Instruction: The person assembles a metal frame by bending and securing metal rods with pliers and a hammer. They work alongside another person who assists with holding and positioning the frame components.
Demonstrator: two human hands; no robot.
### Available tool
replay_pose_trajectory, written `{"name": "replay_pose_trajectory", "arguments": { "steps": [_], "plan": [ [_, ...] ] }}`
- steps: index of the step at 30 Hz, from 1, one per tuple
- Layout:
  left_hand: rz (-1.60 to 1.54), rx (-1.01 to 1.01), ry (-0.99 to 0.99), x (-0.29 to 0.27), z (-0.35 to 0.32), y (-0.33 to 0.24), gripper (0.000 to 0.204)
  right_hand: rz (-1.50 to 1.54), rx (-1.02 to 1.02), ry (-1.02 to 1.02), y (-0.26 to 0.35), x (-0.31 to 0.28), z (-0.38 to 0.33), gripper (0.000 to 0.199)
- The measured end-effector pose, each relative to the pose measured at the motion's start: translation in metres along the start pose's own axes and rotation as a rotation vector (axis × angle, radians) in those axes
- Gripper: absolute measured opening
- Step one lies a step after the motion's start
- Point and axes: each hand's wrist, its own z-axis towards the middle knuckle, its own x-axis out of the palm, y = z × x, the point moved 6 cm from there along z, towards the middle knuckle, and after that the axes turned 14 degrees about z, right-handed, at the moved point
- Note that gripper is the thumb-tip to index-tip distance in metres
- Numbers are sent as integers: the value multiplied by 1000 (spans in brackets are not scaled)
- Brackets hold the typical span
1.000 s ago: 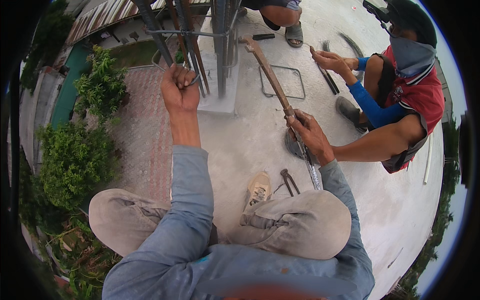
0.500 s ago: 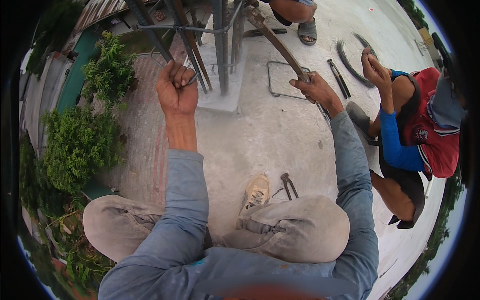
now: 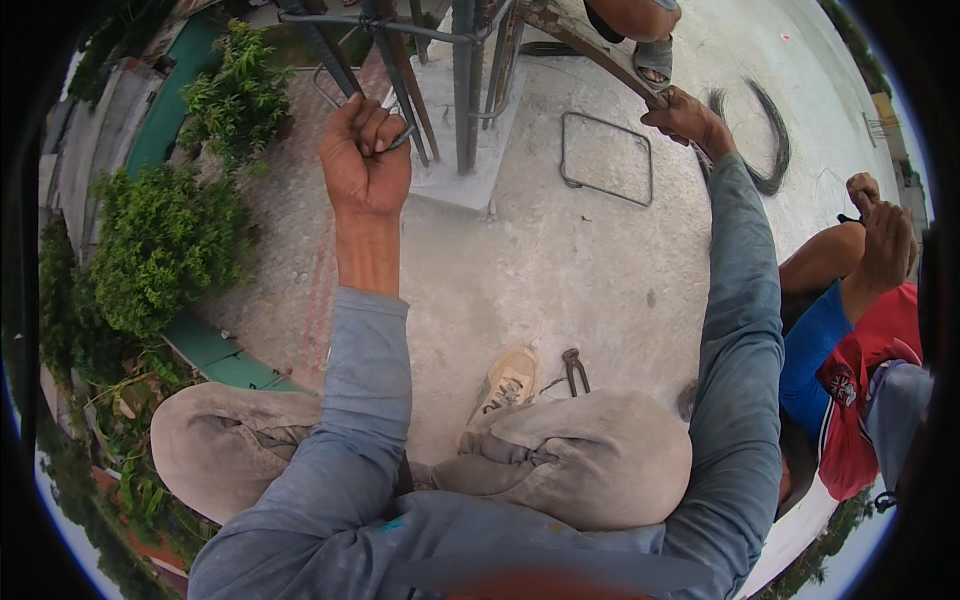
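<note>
concrete slab (image 3: 560,270) | right hand (image 3: 685,115) grips wooden handle (image 3: 590,45), slanting up-left

Pincers (image 3: 574,368), wire coil (image 3: 765,150), green bushes (image 3: 160,250)

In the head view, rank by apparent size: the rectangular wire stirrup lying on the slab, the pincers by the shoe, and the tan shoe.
1. Rectangular wire stirrup, largest outline.
2. Tan shoe.
3. Pincers, smallest.
The shoe is partly hidden by the knee and lies nearer the camera, so its rank against the stirrup is unsure.
</note>
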Motion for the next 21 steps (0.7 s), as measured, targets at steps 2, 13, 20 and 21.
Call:
{"name": "replay_pose_trajectory", "arguments": {
  "steps": [2, 13, 20, 21],
  "plan": [
    [0, 4, 11, 2, 2, 0, 31, 27, 46, 70, -4, 4, 0, 26],
    [-18, 32, 31, 1, 4, -1, 31, 359, 82, -41, -4, 108, -65, 34],
    [-18, 24, 4, 1, 7, 1, 31, 149, 51, -246, 7, 110, -75, 40],
    [-26, 26, 18, 2, 7, 2, 31, 92, 48, -271, 8, 109, -77, 40]
  ]
}}
